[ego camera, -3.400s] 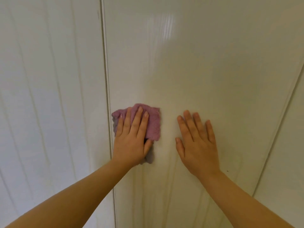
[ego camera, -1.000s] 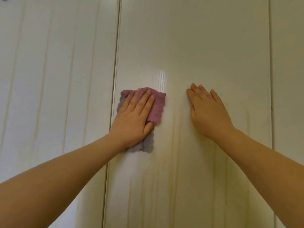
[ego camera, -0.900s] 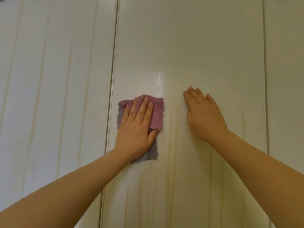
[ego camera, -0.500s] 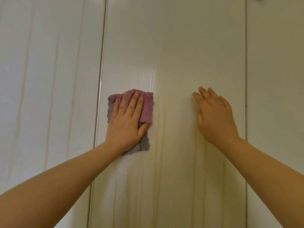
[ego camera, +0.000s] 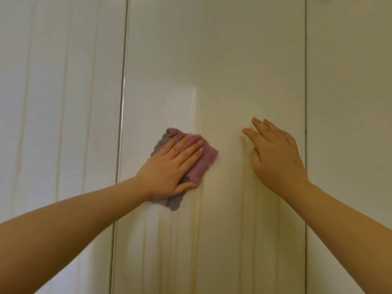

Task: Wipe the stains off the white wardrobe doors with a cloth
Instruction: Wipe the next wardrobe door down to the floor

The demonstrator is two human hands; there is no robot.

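Note:
A white wardrobe door fills the middle of the view, with faint yellowish vertical streaks running down its lower half. My left hand lies flat with straight fingers on a purple and grey cloth, pressing it against the door at mid height. My right hand rests flat on the same door to the right of the cloth, fingers straight and slightly spread.
A second white door with similar pale streaks stands to the left, past a vertical gap. Another panel lies to the right beyond a dark seam.
My left hand has slid the cloth to the right and turned it clockwise, away from the door's left edge. My right hand stays flat on the door, with its fingers now slightly spread.

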